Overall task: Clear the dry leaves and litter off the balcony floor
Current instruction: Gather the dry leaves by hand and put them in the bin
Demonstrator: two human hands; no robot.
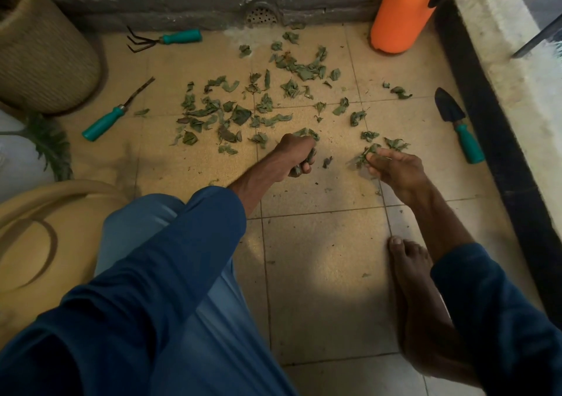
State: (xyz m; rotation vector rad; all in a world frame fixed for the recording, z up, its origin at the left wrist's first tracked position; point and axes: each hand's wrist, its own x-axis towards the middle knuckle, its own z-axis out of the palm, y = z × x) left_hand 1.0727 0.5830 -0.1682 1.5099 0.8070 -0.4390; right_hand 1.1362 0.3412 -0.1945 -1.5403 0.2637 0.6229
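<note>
- Orange sprayer (pixel 401 15): your top edge cuts off its head.
- Woven pot (pixel 45 51), far left of the sprayer: runs out of frame at top and left.
- Your left hand (pixel 296 155), below-left of the sprayer: fist hides most of the leaves (pixel 313 153) it grips.
- Specks round that hand: too small to name.

Both hands picking leaves (pixel 243 112) off floor tiles (pixel 319 274).
Left hand (pixel 299 155) fisted on a bunch; right hand (pixel 395 170) pinching a few.

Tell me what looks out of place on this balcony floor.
Crumpled dry leaves lie scattered over the tiles. A hand rake, a weeder and a trowel lie loose around them, pointing different ways.
</note>
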